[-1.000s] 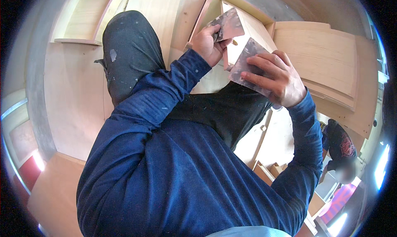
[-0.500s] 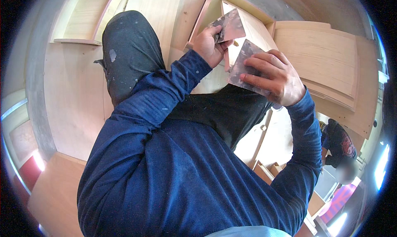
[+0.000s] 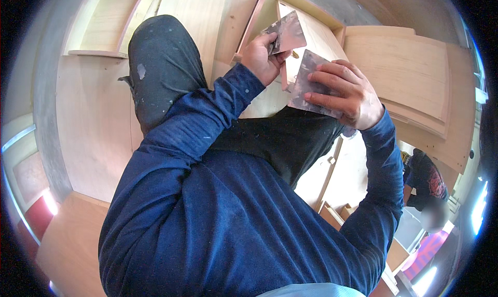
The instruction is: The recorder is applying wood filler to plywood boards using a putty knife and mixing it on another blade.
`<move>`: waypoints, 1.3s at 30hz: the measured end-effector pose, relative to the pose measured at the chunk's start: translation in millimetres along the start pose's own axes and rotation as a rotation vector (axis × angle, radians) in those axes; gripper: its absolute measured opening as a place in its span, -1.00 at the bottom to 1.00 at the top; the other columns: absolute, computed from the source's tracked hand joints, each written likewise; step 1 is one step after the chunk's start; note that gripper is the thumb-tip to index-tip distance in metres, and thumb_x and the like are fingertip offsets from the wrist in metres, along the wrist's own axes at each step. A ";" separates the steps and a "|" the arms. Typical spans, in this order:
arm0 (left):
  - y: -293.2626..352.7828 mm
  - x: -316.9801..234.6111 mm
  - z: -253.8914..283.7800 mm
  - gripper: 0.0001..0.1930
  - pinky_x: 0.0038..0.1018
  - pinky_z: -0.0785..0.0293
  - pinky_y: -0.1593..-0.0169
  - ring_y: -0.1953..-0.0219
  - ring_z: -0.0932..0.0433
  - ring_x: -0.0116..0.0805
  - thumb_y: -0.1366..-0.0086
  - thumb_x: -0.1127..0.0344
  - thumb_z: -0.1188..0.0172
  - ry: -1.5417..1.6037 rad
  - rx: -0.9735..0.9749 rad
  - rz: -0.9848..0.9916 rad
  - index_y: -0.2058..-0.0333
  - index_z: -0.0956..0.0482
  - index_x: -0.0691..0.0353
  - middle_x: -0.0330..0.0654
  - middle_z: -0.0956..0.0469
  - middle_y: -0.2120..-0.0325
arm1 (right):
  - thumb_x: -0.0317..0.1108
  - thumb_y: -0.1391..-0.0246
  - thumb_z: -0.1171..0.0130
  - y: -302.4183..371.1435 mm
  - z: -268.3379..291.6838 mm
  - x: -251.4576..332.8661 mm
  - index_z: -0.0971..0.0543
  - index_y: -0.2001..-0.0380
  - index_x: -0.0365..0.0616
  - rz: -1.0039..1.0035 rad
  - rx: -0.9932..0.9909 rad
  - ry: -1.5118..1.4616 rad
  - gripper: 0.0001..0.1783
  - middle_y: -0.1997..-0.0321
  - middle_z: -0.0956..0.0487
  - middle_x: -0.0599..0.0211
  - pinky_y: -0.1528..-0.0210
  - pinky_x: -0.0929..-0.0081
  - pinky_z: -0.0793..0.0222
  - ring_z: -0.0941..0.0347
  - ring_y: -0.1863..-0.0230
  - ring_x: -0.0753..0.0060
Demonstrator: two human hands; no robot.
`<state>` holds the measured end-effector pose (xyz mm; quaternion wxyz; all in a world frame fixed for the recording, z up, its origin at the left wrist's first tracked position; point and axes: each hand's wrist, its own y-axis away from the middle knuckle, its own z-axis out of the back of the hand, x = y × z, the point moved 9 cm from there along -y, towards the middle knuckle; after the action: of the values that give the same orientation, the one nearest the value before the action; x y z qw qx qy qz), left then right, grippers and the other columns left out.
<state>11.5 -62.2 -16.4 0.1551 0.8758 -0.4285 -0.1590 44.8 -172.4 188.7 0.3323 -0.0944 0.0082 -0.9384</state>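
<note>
My left hand [image 3: 263, 61] is closed on a flat metal putty knife [image 3: 291, 33], its smeared blade pointing to the far right. In my right hand [image 3: 354, 97] is a second, wider putty knife [image 3: 307, 76], gripped from the right with the fingers spread over the blade's face. Both blades carry greyish smears. They are close together but seem apart. A small yellowish-brown patch [image 3: 295, 54] shows between them; I cannot tell what it lies on. Beyond the hands is a pale wooden drawer box [image 3: 306, 2] with a panel [image 3: 317, 33] inside. The knives' handles are hidden.
Stacked wooden panels [image 3: 404, 68] lie at the right. Another open drawer box [image 3: 106, 17] stands at the far left beside my raised knee [image 3: 163, 53]. Plywood sheets [image 3: 93, 126] spread below it. A bent-over person [image 3: 428, 180] is at the lower right.
My right hand and its putty knife have shifted slightly to the right. The left hand has hardly moved, and both grips are the same.
</note>
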 end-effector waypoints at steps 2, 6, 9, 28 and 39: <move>1.6 1.4 -4.6 -0.76 -0.36 -0.66 0.22 0.30 -0.63 -0.24 -0.44 0.33 0.10 -0.008 0.009 -0.002 0.08 -0.43 0.36 -0.07 -0.58 0.25 | -0.34 0.40 -0.37 2.6 1.8 0.2 -0.68 0.07 0.13 -0.013 0.008 0.008 -0.38 -0.09 -0.56 0.21 -0.18 0.02 -0.36 -0.44 -0.16 0.06; -0.1 2.5 -4.4 -0.76 -0.37 -0.67 0.22 0.30 -0.63 -0.24 -0.44 0.33 0.10 -0.007 0.021 0.012 0.09 -0.43 0.36 -0.07 -0.58 0.26 | -0.34 0.42 -0.39 1.4 1.5 -0.6 -0.67 0.05 0.15 -0.017 -0.003 -0.009 -0.36 -0.11 -0.55 0.23 -0.20 0.01 -0.35 -0.44 -0.17 0.06; -2.7 1.7 -2.3 -0.76 -0.37 -0.67 0.23 0.30 -0.63 -0.24 -0.44 0.33 0.10 -0.006 0.054 0.002 0.09 -0.43 0.37 -0.07 -0.58 0.25 | -0.35 0.42 -0.39 0.8 -1.6 -2.5 -0.67 0.05 0.16 -0.027 0.000 -0.017 -0.35 -0.13 -0.55 0.23 -0.21 0.00 -0.34 -0.44 -0.17 0.05; 1.1 2.1 -4.3 -0.74 -0.40 -0.67 0.20 0.26 -0.62 -0.26 -0.45 0.33 0.14 0.006 0.056 0.010 0.06 -0.43 0.37 -0.06 -0.58 0.23 | -0.44 0.30 -0.43 39.8 -23.0 -16.2 -0.71 0.08 0.08 -0.290 -0.130 -0.451 -0.46 -0.13 -0.55 0.09 -0.18 0.11 -0.36 -0.43 -0.16 -0.06; 3.9 5.4 -5.6 -0.80 -0.45 -0.69 0.29 0.34 -0.64 -0.26 -0.42 0.33 0.03 0.103 -0.012 0.042 0.18 -0.49 0.35 -0.07 -0.61 0.31 | -0.56 0.28 -0.41 65.5 -29.6 -24.2 -0.72 0.08 0.06 -0.520 -0.185 -0.576 -0.44 -0.14 -0.55 0.08 -0.18 0.13 -0.38 -0.43 -0.18 -0.07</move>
<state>14.2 -68.0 -10.5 0.1853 0.8728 -0.4372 -0.1130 98.5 -209.7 150.3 0.0626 -0.3819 -0.0250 -0.9217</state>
